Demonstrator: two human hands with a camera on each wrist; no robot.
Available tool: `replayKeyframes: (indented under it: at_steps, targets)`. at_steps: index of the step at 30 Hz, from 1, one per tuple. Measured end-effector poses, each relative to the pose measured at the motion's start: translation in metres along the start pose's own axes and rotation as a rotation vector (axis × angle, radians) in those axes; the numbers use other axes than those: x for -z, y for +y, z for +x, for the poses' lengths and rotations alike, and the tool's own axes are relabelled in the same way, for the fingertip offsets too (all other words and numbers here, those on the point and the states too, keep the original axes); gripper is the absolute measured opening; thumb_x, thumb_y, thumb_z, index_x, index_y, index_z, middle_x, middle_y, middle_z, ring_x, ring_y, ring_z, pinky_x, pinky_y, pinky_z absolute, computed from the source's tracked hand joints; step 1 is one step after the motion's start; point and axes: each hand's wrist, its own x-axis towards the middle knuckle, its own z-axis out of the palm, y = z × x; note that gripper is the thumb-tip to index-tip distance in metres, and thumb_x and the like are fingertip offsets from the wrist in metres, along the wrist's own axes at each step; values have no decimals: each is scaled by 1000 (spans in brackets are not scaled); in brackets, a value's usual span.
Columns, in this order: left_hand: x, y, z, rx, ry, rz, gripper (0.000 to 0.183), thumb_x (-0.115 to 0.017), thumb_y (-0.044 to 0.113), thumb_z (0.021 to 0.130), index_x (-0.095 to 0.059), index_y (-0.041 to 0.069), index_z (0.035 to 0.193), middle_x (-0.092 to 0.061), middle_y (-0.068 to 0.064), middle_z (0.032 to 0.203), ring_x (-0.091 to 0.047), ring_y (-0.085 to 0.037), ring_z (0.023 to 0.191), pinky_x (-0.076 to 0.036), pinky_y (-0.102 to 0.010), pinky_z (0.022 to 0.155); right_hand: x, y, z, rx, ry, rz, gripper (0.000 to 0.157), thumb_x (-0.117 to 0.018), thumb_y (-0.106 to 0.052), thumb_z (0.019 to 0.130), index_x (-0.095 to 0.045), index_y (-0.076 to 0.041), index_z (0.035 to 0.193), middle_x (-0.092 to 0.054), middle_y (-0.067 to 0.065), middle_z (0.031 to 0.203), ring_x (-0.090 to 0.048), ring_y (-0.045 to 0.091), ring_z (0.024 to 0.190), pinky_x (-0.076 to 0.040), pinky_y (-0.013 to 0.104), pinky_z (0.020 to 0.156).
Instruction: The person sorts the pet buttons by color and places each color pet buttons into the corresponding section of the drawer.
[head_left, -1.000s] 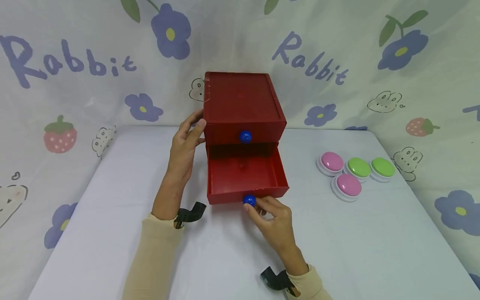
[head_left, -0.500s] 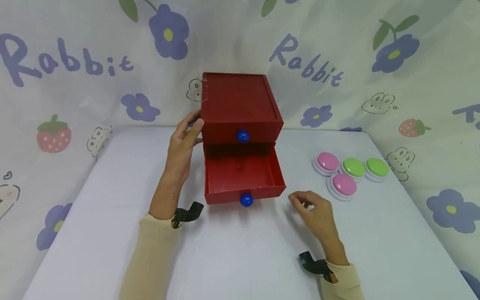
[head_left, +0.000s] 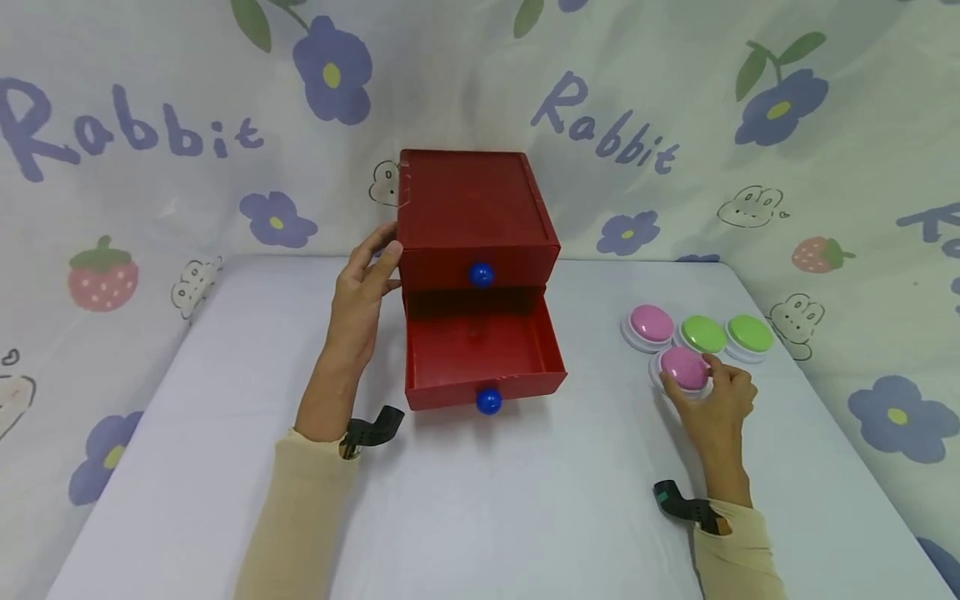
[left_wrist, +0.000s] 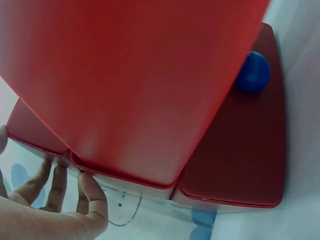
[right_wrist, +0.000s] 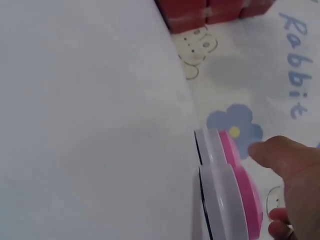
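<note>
A red drawer cabinet (head_left: 476, 200) with round blue knobs stands at the table's middle. Its lower drawer (head_left: 480, 354) is pulled out and holds nothing. My left hand (head_left: 358, 304) rests against the cabinet's left side; in the left wrist view its fingertips touch the red edge. Over the nearest pink-topped push button (head_left: 684, 367) on the right, my right hand (head_left: 716, 408) spreads its thumb to the left side and its fingers to the far right side. In the right wrist view, the thumb (right_wrist: 272, 152) hovers apart from the pink tops.
Another pink button (head_left: 651, 322) and two green ones, one a green button (head_left: 703, 333), sit close behind the nearest one on white bases. A patterned cloth (head_left: 465, 83) rises behind the white table (head_left: 570, 492). Each wrist wears a black camera mount (head_left: 375, 427).
My right hand has let go of the lower drawer's blue knob and moved right to the nearest pink button. The left hand stays at the cabinet's side; the drawer stays out.
</note>
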Motion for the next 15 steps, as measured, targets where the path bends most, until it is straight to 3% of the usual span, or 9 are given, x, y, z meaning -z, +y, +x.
replayKeyframes:
  at_steps: [6,11,15]
  targets:
    - [2,-2,-2,4,4,2,57,-62,39,98,-47,21,150,-40,0,151,-44,-21,127,-40,-38,98,1,16,5,-97,-79,-104,83,-73,-48,87,-42,3,146,-31,28,132,-24,43,127,-24,62,95]
    - [1,-3,0,-6,-4,3,57,-62,40,98,-48,21,149,-41,0,150,-44,-22,128,-41,-38,98,0,22,7,-128,-126,-111,92,-74,-53,85,-40,3,148,-31,30,135,-23,45,128,-25,64,94]
    - [1,-3,-1,-3,7,2,56,-63,41,97,-49,22,148,-41,1,150,-44,-22,128,-42,-37,97,-2,26,8,-127,-116,-90,94,-74,-56,84,-41,4,148,-32,28,134,-24,44,127,-29,62,92]
